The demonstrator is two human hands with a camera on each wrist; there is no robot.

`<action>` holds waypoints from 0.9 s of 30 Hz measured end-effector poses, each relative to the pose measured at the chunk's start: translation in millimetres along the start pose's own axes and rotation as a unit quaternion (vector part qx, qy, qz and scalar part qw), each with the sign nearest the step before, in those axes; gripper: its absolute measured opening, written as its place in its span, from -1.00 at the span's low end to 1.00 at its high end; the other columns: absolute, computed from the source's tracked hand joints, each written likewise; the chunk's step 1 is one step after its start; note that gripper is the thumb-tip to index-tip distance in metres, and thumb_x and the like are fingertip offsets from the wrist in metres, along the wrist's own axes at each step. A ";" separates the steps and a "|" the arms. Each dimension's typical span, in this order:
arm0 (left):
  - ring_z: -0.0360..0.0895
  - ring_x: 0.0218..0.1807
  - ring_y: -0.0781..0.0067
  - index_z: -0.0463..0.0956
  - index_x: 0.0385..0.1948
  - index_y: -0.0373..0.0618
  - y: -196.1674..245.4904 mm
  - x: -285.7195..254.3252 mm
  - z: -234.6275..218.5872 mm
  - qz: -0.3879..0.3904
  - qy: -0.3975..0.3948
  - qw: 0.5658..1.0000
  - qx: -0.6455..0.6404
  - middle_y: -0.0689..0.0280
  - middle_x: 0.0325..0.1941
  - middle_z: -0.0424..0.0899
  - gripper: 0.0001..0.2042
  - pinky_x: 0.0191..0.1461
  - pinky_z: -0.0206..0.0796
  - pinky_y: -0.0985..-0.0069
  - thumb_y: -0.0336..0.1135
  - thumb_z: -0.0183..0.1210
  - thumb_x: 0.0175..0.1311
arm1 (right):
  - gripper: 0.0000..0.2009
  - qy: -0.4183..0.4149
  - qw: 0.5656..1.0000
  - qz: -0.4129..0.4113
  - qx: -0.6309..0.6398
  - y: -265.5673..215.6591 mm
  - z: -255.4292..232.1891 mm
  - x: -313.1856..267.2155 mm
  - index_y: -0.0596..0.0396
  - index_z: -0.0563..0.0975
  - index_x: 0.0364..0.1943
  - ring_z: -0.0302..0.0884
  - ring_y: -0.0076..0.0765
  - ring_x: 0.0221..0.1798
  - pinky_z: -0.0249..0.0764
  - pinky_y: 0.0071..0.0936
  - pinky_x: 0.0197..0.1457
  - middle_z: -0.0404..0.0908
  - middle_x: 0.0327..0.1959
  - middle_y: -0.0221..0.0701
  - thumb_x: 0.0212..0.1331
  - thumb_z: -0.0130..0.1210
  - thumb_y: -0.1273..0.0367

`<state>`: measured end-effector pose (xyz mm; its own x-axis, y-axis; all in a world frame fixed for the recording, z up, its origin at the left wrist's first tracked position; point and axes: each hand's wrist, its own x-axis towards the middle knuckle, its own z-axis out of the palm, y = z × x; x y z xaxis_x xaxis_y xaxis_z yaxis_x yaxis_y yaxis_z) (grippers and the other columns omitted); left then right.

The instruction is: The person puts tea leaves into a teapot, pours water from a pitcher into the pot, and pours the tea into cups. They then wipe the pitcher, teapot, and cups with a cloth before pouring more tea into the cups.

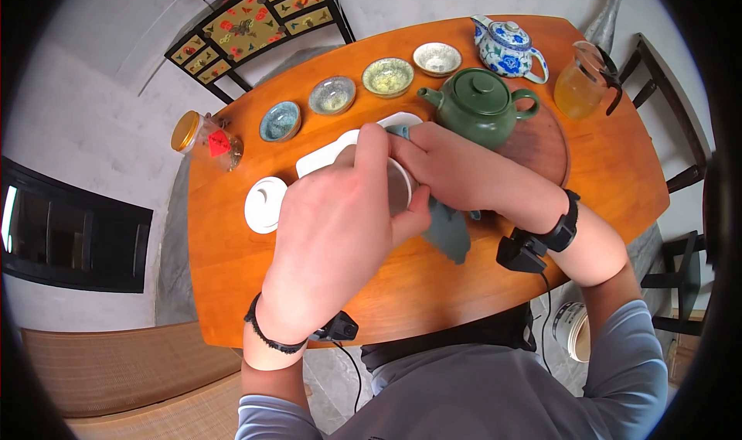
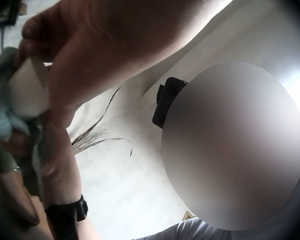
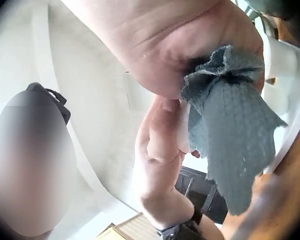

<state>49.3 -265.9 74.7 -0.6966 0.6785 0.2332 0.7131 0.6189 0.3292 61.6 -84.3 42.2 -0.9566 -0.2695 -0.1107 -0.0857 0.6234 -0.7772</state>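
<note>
My left hand (image 1: pixel 328 227) grips a white cup (image 1: pixel 401 189) by its rim, over the middle of the table. Pressed up to the cup from the other side, my right hand (image 1: pixel 456 165) holds a grey-green cloth (image 1: pixel 448 235). The cloth hangs bunched out of the right palm in the right wrist view, where its lower end (image 3: pixel 235 145) dangles free. Part of the cloth also wraps the white cup (image 2: pixel 30 92) in the left wrist view. Behind the hands lies a white tray (image 1: pixel 315 160), partly hidden. A white round lid (image 1: pixel 266 206) rests left of the left hand.
Several small bowls (image 1: pixel 332 96) line the far side. A green teapot (image 1: pixel 479 104) stands on a round wooden board (image 1: pixel 549 146) by the right hand. Behind are a blue-and-white teapot (image 1: pixel 508 49) and a glass pitcher (image 1: pixel 580 84). A gold-lidded jar (image 1: pixel 205 138) lies at left.
</note>
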 end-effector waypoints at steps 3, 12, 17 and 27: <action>0.69 -0.34 -0.11 0.43 -0.06 -0.12 0.1 -2.1 -0.3 0.011 -0.010 1.000 0.023 0.04 -0.40 0.70 -0.56 -0.30 0.49 0.18 -0.19 0.45 0.14 | -0.73 -0.009 0.998 0.023 -0.065 -5.6 -5.6 -5.5 0.17 0.54 0.11 0.66 0.13 -0.03 0.57 -0.10 -0.05 0.63 -0.10 -0.04 0.49 -0.08 0.37; 0.67 -0.27 -0.22 0.39 -0.05 -0.19 7.9 -1.4 -9.4 -0.030 0.068 0.995 -0.060 -0.03 -0.33 0.69 -0.58 -0.22 0.49 0.15 -0.25 0.40 0.20 | -0.77 0.262 0.958 -0.094 0.071 -0.2 1.3 -5.5 0.17 0.52 -0.02 0.63 -0.28 -0.08 0.50 -0.37 0.00 0.67 -0.16 -0.24 0.55 0.01 0.28; 0.67 -0.41 -0.23 0.30 -0.05 -0.26 1.8 3.9 -10.7 -0.069 0.159 0.982 -0.078 -0.06 -0.47 0.65 -0.65 -0.37 0.47 0.09 -0.24 0.25 0.40 | -0.72 0.378 0.826 -0.205 0.365 -3.2 31.8 -1.1 0.14 0.50 0.03 0.58 -0.36 0.04 0.48 -0.41 0.08 0.64 0.03 -0.27 0.60 -0.04 0.20; 0.58 -0.61 -0.04 0.28 -0.05 -0.28 2.8 2.1 6.8 0.020 0.150 0.978 -0.140 0.09 -0.65 0.54 -0.72 -0.54 0.33 0.21 -0.39 0.18 0.40 | -0.79 0.406 0.744 -0.369 0.382 -5.1 74.2 -1.8 0.18 0.41 0.10 0.41 -0.38 0.19 0.34 -0.41 0.35 0.46 0.19 -0.21 0.61 -0.13 0.34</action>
<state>50.4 -260.1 69.9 -0.6907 0.5264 0.4959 0.7197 0.4334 0.5424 84.4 -141.4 0.5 -0.6062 0.3941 0.6908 -0.7849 -0.1560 -0.5997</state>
